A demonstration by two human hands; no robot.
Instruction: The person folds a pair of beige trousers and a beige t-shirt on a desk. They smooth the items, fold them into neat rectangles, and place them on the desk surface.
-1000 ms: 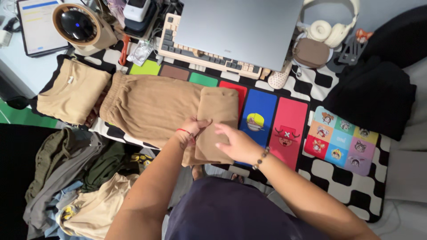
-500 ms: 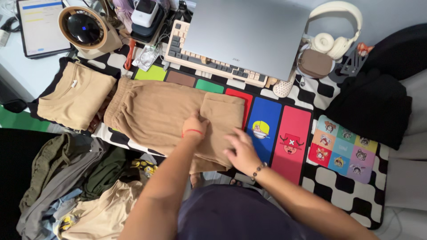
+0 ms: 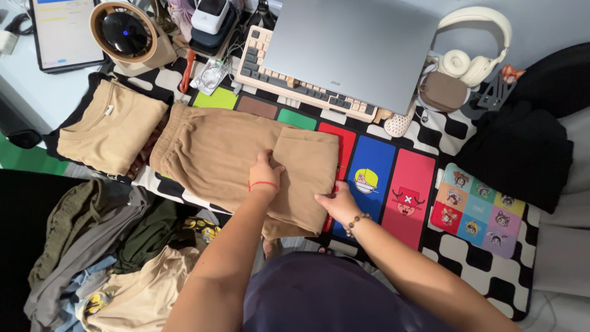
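Tan shorts (image 3: 215, 150) lie across the desk, waistband to the left, with their right end folded back over the middle. My left hand (image 3: 265, 169), a red string on its wrist, presses flat on the folded flap near its left edge. My right hand (image 3: 338, 205), with a bead bracelet, grips the right near corner of the folded part at the desk's front edge.
A folded tan shirt (image 3: 110, 126) lies left of the shorts. Behind are a closed laptop (image 3: 350, 43) on a keyboard, a small fan (image 3: 126, 31), a tablet (image 3: 64, 31) and cream headphones (image 3: 473, 52). Black clothing (image 3: 522, 154) lies right; a clothes pile (image 3: 104, 252) sits lower left.
My right hand slid from the top of the folded flap to its right near corner. My left hand moved up onto the flap and stays pressed there.
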